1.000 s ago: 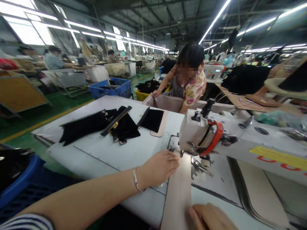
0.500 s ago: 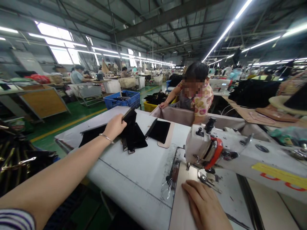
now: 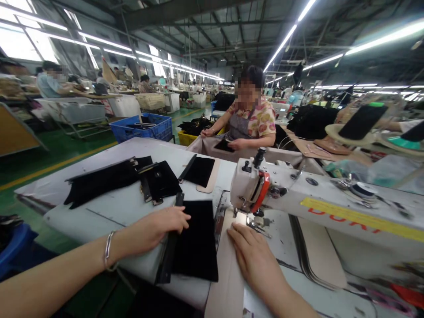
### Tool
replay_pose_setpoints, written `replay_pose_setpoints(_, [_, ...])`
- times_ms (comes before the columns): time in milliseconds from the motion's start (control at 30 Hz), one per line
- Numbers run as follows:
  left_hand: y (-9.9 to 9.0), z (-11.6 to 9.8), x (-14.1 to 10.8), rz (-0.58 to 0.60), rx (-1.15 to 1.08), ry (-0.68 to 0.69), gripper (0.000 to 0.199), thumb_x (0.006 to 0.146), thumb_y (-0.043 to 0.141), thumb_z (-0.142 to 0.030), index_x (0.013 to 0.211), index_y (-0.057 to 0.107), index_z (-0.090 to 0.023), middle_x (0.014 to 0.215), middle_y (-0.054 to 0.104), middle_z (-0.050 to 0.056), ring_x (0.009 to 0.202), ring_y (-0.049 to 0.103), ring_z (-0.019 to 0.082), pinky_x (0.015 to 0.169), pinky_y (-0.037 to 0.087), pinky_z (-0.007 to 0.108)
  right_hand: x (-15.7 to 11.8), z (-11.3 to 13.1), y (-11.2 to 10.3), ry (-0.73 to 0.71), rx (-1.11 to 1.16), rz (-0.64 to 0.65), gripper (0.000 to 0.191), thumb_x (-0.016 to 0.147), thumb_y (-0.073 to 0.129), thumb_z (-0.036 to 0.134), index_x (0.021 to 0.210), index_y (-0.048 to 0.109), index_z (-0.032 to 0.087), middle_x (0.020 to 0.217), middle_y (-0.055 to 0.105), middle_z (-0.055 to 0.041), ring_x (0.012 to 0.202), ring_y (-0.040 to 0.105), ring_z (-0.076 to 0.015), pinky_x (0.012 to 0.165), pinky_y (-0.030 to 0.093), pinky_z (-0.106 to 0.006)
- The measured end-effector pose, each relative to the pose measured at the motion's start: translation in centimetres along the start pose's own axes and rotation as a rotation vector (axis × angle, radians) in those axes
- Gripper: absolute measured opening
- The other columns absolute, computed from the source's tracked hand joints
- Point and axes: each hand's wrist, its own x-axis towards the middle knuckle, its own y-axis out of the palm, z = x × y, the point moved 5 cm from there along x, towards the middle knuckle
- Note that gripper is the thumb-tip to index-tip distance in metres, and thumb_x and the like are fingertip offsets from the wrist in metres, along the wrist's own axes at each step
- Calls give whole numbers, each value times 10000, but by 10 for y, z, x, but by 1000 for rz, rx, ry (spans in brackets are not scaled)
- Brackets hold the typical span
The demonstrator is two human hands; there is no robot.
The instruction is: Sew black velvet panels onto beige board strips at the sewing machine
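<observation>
My left hand (image 3: 167, 225) grips the stiff strip along the left edge of a black fabric piece (image 3: 197, 240), left of the sewing machine (image 3: 255, 185). Spread flat, my right hand (image 3: 253, 247) presses on a long beige panel (image 3: 225, 274) just in front of the needle area. The black piece reaches to the left edge of this panel. Farther back on the white table (image 3: 132, 221), more black pieces (image 3: 162, 181) lie together, and another black piece (image 3: 200, 170) rests on a beige backing.
Across the table a person (image 3: 253, 110) holds a dark piece over a fabric-lined bin (image 3: 205, 143). Stacked beige panels (image 3: 319, 251) lie under the machine arm. A blue crate (image 3: 142, 128) and a yellow crate (image 3: 185, 138) stand behind the table. Thread cones (image 3: 359, 123) are at the right.
My left hand has come nearer, bringing a black piece from the pile to beside the beige panel. The view has turned right. The person opposite has straightened, and a dark piece now shows in their hand.
</observation>
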Motion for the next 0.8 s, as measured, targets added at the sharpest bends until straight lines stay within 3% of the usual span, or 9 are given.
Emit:
replay_pose_setpoints(33, [10, 3, -1, 107, 16, -1, 360, 844, 364, 41, 905, 620, -205, 1126, 699, 16, 1196, 596, 154, 1115, 418, 352, 2, -1, -1, -4, 19, 5, 444, 949, 455, 109, 1371, 513, 237, 1402, 527, -53, 1258, 476, -239, 1034, 418, -446])
replay_pose_setpoints(100, [20, 13, 6, 145, 59, -82, 391, 839, 355, 42, 930, 639, -212, 1165, 685, 1, 1160, 608, 132, 1034, 471, 282, 5, -3, -3, 0, 31, 5, 439, 949, 459, 109, 1363, 523, 237, 1381, 538, -56, 1232, 488, -243, 1032, 413, -445])
replay_pose_setpoints(167, [21, 25, 25, 29, 186, -205, 332, 909, 378, -38, 1029, 640, -202, 1231, 642, 38, 1158, 592, 158, 1029, 462, 314, 6, -3, -5, 25, 10, -6, 441, 943, 471, 118, 1366, 523, 231, 1403, 514, -69, 1243, 474, -263, 1032, 403, -456])
replay_pose_setpoints(233, [24, 35, 47, -74, 382, -315, 206, 959, 466, -200, 1075, 632, -160, 1230, 607, 113, 1168, 556, 243, 1028, 441, 420, 7, -2, -6, 58, -19, -17, 441, 946, 477, 137, 1376, 516, 225, 1417, 500, -77, 1249, 464, -277, 1028, 395, -461])
replay_pose_setpoints(333, [36, 48, 70, -94, 530, -440, 217, 898, 614, -338, 903, 624, -121, 1042, 607, 145, 1041, 550, 310, 912, 453, 468, 6, 0, -8, 84, -40, -27, 435, 953, 472, 147, 1378, 514, 226, 1406, 519, -71, 1230, 478, -265, 1020, 388, -448])
replay_pose_setpoints(467, [50, 54, 76, -52, 238, -497, 227, 921, 582, -370, 867, 583, -150, 911, 609, 72, 849, 564, 233, 780, 460, 374, 6, 0, -9, 90, -48, -36, 454, 928, 488, 132, 1369, 523, 238, 1390, 535, -66, 1218, 481, -270, 1008, 382, -449])
replay_pose_setpoints(600, [61, 37, 93, -29, -101, -323, 228, 985, 482, -320, 1052, 659, -192, 1021, 650, 49, 969, 595, 196, 899, 452, 337, 6, -1, -9, 108, -25, -25, 445, 928, 486, 139, 1365, 517, 215, 1387, 533, -76, 1191, 488, -275, 990, 386, -451])
replay_pose_setpoints(667, [71, 30, 107, -23, -115, -280, 220, 972, 504, -285, 1038, 699, -207, 1013, 656, 47, 963, 605, 191, 899, 456, 328, 7, -2, -9, 120, -10, -18, 444, 945, 467, 151, 1388, 486, 175, 1373, 540, -93, 1176, 491, -275, 978, 391, -449])
replay_pose_setpoints(800, [89, 28, 128, -64, -86, -346, 93, 859, 641, -242, 901, 705, -189, 896, 676, 36, 826, 624, 184, 759, 485, 288, 8, -2, -7, 122, -12, -14, 463, 969, 433, 165, 1433, 436, 156, 1386, 526, -102, 1153, 486, -277, 960, 392, -446])
